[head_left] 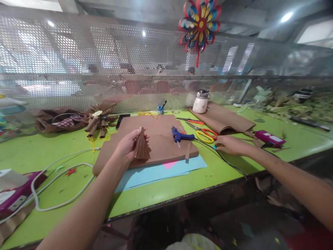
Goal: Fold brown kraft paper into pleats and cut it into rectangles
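Pinched at its top in my left hand (pixel 131 141) is a pleated brown paper fan (pixel 142 146), its folds spreading downward over the stacked brown paper (pixel 161 126). To the right, my right hand (pixel 229 145) is low over the green table, fingers curled down beside the handles of the yellow-handled scissors (pixel 205 136). A small blue bit shows at its fingertips; what they hold, if anything, I cannot make out. Between my hands a blue glue gun (pixel 182 135) lies on the brown paper, its black cord running right. A brown paper strip (pixel 187 152) lies near it.
Light blue sheets (pixel 156 175) stick out under the brown paper. Orange-handled scissors (pixel 195 121), a white bottle (pixel 200 102) and folded brown paper (pixel 223 118) stand behind. Purple power strips (pixel 270 138) lie at both sides, with a white cord (pixel 62 206) looping at left.
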A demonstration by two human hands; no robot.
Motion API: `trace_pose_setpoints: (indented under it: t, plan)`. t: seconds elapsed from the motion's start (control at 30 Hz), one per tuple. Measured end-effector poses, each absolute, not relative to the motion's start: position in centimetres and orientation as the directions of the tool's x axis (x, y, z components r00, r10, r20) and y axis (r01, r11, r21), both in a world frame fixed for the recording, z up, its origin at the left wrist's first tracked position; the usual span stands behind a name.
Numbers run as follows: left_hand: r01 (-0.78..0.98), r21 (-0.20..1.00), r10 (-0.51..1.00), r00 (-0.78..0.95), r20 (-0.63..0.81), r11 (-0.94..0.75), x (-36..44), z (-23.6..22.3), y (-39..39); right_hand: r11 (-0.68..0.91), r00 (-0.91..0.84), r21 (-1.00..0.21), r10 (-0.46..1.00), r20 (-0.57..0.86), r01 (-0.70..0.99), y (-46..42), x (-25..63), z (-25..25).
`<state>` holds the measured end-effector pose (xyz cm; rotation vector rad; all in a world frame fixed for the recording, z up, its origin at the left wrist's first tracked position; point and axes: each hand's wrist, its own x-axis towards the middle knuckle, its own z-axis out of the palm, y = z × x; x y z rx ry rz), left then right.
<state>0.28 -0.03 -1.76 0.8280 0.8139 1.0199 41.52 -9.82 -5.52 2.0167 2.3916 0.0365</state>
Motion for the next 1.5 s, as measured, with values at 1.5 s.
trace_pose_setpoints:
  t: [1.5]
  plan:
    - [-0.268, 0.934, 0.935, 0.322, -0.145, 0.237, 0.3, -1.4, -1.3, -0.237, 0.208, -0.602, 0.971, -0.119, 0.763, -7.1, 44.1, -6.6]
